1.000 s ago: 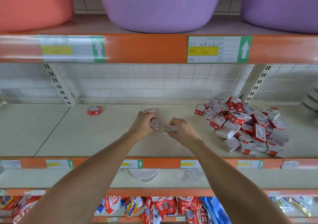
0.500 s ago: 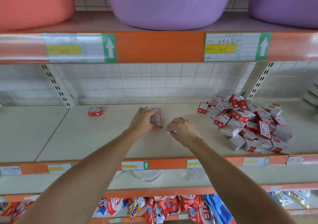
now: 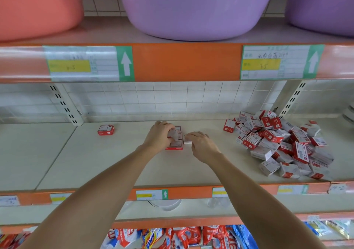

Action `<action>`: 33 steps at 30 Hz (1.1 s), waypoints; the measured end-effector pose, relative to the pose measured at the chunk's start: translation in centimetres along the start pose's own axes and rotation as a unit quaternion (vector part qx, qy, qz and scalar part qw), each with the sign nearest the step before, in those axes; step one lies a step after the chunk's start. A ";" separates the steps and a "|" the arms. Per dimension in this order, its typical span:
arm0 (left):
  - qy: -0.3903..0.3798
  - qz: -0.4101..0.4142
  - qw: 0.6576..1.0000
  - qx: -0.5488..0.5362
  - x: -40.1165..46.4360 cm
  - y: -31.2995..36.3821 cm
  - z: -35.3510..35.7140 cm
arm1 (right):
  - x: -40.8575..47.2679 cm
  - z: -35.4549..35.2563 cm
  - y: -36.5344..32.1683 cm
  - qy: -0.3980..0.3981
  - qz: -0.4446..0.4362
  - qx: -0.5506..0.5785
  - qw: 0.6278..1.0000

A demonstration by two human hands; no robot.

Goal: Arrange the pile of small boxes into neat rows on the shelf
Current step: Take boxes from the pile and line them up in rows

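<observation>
Your left hand [image 3: 160, 135] now rests curled over the short row of boxes [image 3: 175, 143] at the middle of the shelf [image 3: 95, 162], gripping a pale box against the row's left side. A second ago that box was lifted clear of the shelf; now it is down among the others, so the row has grown toward you, with a red-edged box showing at its near end. Your right hand [image 3: 201, 145] has closed in from the right and pinches a small white box [image 3: 187, 141] just beside the row, touching or nearly touching it; I cannot tell which. That looks like the start of a second column. The pile [image 3: 283, 143] lies well apart on the right, barely reduced, and a lone box [image 3: 106, 130] sits off to the left. Most of the work is ahead of you.
</observation>
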State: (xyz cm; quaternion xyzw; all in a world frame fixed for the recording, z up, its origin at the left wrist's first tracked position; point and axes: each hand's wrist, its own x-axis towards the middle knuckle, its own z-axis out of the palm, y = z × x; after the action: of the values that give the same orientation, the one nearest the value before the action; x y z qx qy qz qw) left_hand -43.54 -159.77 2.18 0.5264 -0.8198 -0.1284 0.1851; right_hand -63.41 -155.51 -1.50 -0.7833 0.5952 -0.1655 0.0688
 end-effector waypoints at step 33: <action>-0.026 0.012 1.000 -0.005 1.3 0.1 0.2 | 3.4 -1.5 -0.4 -0.111 0.063 0.027 0.991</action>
State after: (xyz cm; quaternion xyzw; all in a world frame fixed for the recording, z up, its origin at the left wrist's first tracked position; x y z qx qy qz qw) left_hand -44.23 -160.86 2.23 0.5117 -0.8303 -0.1441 0.1676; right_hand -62.76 -158.46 0.64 -0.7556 0.6274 -0.0887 0.1662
